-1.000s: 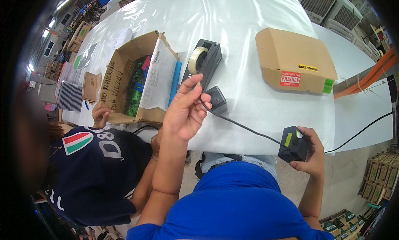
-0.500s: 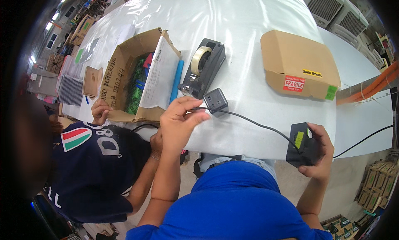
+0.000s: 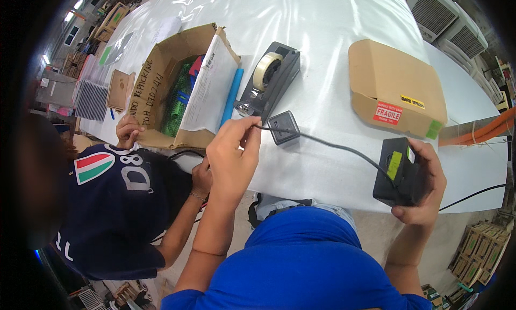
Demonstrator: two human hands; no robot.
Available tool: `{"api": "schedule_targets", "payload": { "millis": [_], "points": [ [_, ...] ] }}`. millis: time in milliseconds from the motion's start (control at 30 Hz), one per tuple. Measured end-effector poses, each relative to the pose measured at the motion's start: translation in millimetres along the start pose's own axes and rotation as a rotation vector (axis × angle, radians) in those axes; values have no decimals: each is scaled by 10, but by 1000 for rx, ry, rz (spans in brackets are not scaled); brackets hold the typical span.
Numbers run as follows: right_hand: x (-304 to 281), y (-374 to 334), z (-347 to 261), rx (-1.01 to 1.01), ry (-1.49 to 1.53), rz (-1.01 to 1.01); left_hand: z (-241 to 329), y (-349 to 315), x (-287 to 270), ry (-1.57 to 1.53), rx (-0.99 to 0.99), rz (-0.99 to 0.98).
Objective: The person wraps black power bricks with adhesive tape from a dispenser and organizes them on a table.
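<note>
My right hand grips a black power brick with a yellow-green label at the near edge of the white table. A black cable runs from the brick leftward to a small black square plug block lying on the table. My left hand pinches the cable's end just left of that block. A black tape dispenser with a roll of clear tape stands just beyond my left hand.
An open cardboard box with green contents and a paper sheet sits at the left. A closed cardboard box with a red sticker lies at the right. A person in a dark shirt leans beside me, one hand on the open box.
My left hand has shifted slightly lower and keeps its pinch on the cable by the plug block. My right hand still holds the power brick, now nearer the table edge.
</note>
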State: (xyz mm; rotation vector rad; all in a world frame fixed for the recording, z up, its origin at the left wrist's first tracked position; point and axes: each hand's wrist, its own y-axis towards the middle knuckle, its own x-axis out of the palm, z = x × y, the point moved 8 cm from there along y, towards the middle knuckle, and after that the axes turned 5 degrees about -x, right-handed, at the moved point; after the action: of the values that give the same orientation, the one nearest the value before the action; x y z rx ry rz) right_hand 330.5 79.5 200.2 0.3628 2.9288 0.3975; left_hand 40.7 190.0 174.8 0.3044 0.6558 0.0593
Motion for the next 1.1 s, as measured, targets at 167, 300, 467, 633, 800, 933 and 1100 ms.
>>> {"api": "schedule_targets", "payload": {
  "millis": [167, 300, 467, 633, 800, 933, 1100],
  "points": [
    [24, 153, 14, -26, 22, -26, -24, 34, -2, -22, -17, -5],
    [31, 188, 79, 9, -9, -46, -70, 5, 16, -39, -66, -25],
    [0, 224, 219, 67, 52, -64, -273, -72, 215, -749, -396, -82],
    [-50, 246, 302, 78, 42, -66, -353, -114, 410, -804, -472, -136],
    [-45, 257, 349, 82, 29, -85, -493, -139, 466, -582, -410, -86],
    [-66, 246, 393, 70, 24, -82, -490, -140, 498, -555, -389, -82],
    [-83, 231, 413, 81, 26, -76, -438, -139, 481, -446, -357, -62]
  ]
}}
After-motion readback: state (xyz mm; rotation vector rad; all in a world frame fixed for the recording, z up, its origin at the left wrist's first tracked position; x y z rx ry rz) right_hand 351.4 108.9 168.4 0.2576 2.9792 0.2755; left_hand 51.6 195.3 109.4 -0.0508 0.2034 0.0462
